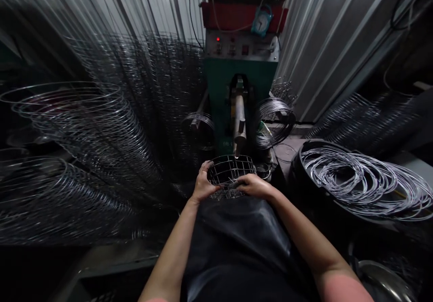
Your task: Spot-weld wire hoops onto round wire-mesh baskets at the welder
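At the machine [221, 74], left hand [202, 186] and right hand [256, 185] hold wire basket [232, 169] mouth-up.

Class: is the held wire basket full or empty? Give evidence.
Empty: the wire basket shows only its own grid through the open top. Left hand and right hand grip its sides.

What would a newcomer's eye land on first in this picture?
Dead centre, the left hand and right hand grip a round wire basket in front of a green machine. Tall stacks of wire rings fill the left side, and a black tub of loose wire hoops sits on the right.
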